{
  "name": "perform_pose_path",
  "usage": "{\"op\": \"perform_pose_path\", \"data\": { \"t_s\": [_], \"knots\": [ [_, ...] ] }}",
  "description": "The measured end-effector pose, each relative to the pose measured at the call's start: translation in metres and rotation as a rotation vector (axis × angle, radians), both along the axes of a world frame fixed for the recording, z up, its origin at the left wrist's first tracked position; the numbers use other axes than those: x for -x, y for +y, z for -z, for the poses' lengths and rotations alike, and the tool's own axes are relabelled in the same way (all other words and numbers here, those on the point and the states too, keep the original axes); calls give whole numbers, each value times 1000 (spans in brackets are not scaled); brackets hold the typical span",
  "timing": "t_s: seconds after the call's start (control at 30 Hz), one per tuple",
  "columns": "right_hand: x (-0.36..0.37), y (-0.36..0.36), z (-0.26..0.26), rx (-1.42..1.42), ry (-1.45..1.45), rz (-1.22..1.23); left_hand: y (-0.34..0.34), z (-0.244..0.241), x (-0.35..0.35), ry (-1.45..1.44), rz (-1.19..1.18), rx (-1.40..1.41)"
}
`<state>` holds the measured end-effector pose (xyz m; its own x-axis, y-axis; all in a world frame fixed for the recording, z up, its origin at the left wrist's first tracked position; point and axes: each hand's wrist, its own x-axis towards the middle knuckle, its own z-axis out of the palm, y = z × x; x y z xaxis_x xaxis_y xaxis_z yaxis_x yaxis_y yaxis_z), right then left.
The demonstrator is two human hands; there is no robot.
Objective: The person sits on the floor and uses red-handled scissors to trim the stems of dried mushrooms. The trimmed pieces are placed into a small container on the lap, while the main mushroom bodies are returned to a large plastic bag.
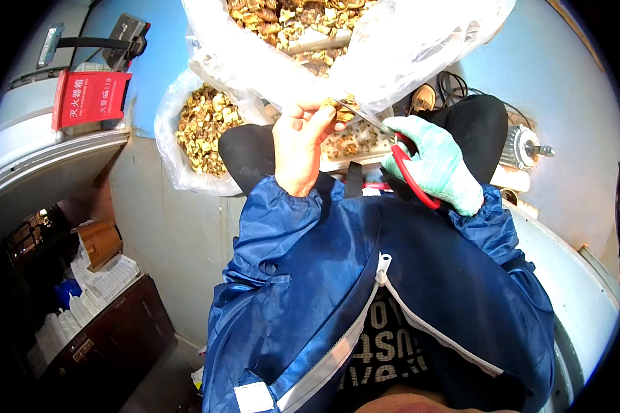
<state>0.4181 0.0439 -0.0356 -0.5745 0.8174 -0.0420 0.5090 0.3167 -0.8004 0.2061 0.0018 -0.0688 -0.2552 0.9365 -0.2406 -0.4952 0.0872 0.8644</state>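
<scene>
Bare, my left hand [302,142] pinches a brown and yellow dried piece [345,108], which looks like a dried mushroom, between thumb and fingers. My right hand [434,160] wears a pale green glove and holds red-handled scissors [414,178]. Their blades point up and left and reach the piece; how far they are apart cannot be told. Beyond my hands, a large clear plastic bag [284,69] holds many similar pieces [274,23]. Below the hands, between my knees, a light tray [336,164] carries small brown bits.
Left of my knee stands a second plastic bag [165,129] of yellow-brown pieces. Near my right knee are a shoe [423,98], black cable [452,85] and a metal motor-like device [519,147]. A red box [92,100] is at upper left, a dark wooden cabinet [108,340] at lower left.
</scene>
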Motion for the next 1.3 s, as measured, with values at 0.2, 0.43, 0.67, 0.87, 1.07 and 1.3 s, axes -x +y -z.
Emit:
{"op": "perform_pose_path", "data": {
  "t_s": [0.2, 0.43, 0.67, 0.87, 1.07, 1.3],
  "knots": [
    [-1, -7, 8, -249, -202, -31, -9, 3, -9, 53, 10, 46],
    [-4, -8, 2, -322, -416, -102, -10, 12, -8, -48, 111, 106],
    [-12, -8, 10, 251, -24, -162, -13, 17, -4, -225, 170, 96],
    [-26, -6, 16, 1092, 685, -118, -17, 35, 13, -278, 351, 29],
    [-35, 5, 35, 309, 56, -251, -5, -1, 40, -184, 350, 107],
    [-33, 14, 14, 17, -549, -69, 142, -52, 55, 692, 211, -200]
  ]
}}
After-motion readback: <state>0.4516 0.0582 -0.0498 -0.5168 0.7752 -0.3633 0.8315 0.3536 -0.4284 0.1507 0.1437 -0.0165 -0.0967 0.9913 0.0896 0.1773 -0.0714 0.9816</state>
